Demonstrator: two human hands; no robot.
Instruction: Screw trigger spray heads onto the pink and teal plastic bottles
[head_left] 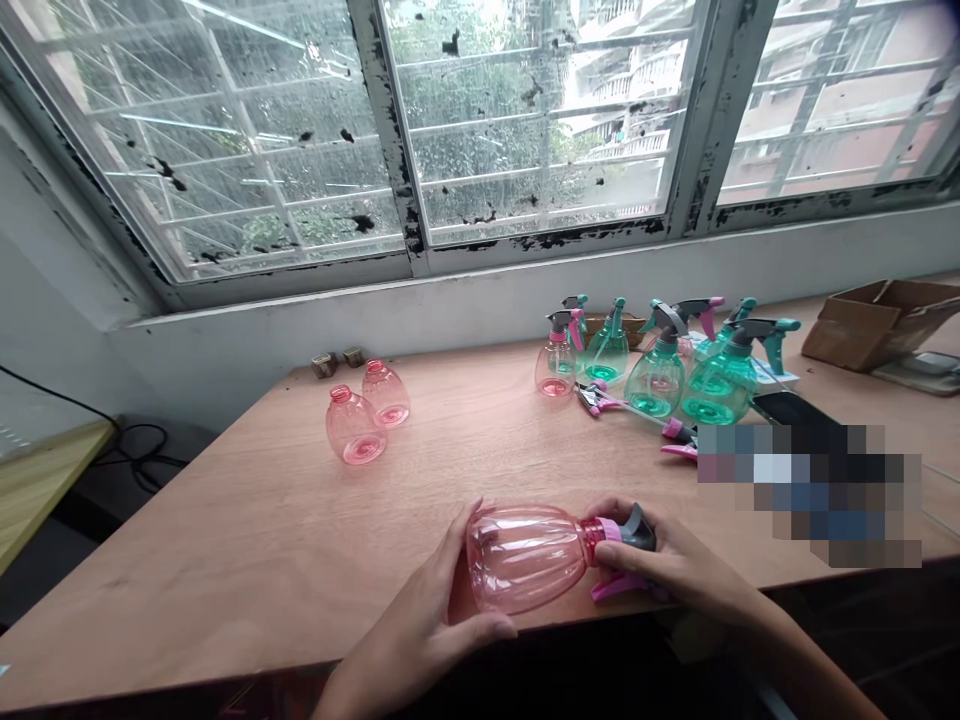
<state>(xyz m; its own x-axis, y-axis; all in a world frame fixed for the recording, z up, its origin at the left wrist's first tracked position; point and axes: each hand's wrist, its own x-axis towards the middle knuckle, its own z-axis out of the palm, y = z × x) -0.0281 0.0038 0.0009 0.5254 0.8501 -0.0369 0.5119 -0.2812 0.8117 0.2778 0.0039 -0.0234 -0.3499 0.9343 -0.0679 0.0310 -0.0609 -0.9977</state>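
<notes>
A clear pink spray bottle (529, 555) lies on its side between my hands, over the table's front edge. My left hand (442, 610) cups its base, the thumb below and the fingers behind. At the neck, my right hand (660, 560) grips the pink collar of a grey trigger sprayer head (636, 530) set against the bottle's mouth. The pink trigger hangs underneath. Whether the collar is fully seated I cannot tell. Two open-necked pink bottles, one nearer (356, 430) and one behind (388, 395), stand upright at the left, without sprayer heads.
Several green spray bottles (716, 385) and a pink one (556, 365) stand at the back right. Loose sprayer heads (598, 399) lie before them. A cardboard box (862, 325) sits farther right, and a black phone (795, 412) lies nearby. Two small blocks (324, 365) rest by the wall.
</notes>
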